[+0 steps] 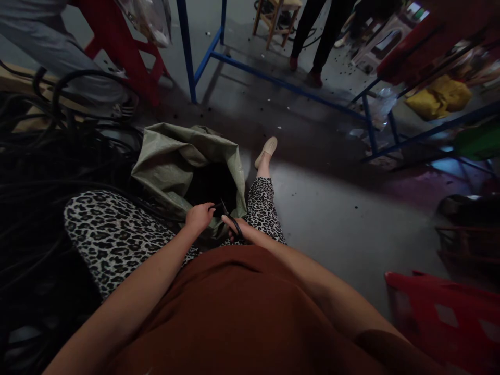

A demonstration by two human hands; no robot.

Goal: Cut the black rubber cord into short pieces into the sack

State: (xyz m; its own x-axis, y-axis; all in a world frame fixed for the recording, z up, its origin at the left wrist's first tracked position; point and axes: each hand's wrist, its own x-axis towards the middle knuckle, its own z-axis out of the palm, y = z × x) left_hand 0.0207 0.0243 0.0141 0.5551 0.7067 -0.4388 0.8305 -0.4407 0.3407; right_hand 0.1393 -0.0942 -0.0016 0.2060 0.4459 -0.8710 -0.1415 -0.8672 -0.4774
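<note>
Sitting low, rust-coloured top and leopard-print trousers nearest the camera, both forearms reaching forward to the lap edge. Left hand point(199, 216) curled shut, fingers pressed together around the end of a black cable piece point(219, 209). Right hand point(236, 229) just beside it, thumb and fingers closed on a dark looped part of the same black piece; exact pinch too dim to make out. Piece sits between the two hands, right at the near rim of the green woven sack point(183, 156), which stands open between the knees. Sack's inside is black; cannot tell how full. Large tangle of black cables point(35, 172) lies heaped to the left, touching the left leg, so by my reading much remains unsorted and only this one piece is in hand. Further out: grey floor, blue metal frame point(273, 78), another person's dark-trousered legs point(312, 36) well apart
</note>
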